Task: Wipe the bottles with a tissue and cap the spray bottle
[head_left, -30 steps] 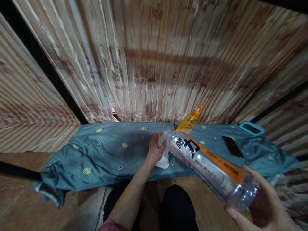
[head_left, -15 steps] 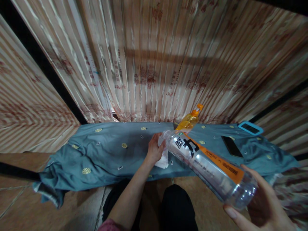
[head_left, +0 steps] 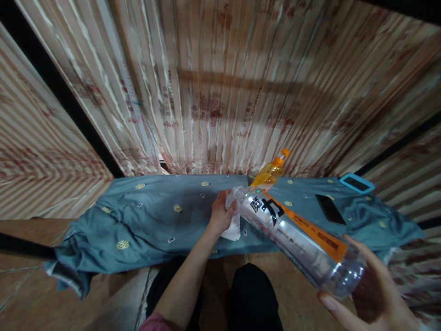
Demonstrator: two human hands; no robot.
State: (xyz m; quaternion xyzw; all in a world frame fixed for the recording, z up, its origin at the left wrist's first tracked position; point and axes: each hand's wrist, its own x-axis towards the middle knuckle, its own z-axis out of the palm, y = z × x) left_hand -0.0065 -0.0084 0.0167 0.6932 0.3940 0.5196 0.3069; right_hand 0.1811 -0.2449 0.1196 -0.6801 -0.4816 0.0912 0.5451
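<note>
A clear plastic bottle [head_left: 296, 234] with a silver and orange label slants across the middle, its neck to the left and its base toward me at the right. My left hand [head_left: 221, 214] is closed around the neck end. Just below those fingers a white tissue [head_left: 232, 228] shows; whether the hand grips it too I cannot tell. At the base, my right hand [head_left: 377, 287] has thumb and fingers on either side of the bottle. Behind the bottle stands a pump bottle [head_left: 268, 174] of yellow liquid with an orange top.
A grey-blue patterned cloth [head_left: 155, 220] covers the low table. On its right lie a dark phone [head_left: 330, 209] and a blue-framed device [head_left: 356, 183]. A striped curtain [head_left: 213, 92] hangs behind, with dark poles [head_left: 69, 101] at the sides. My knees are below the front edge.
Both hands keep their hold on the bottle. The view has shifted very slightly; otherwise nothing visibly differs.
</note>
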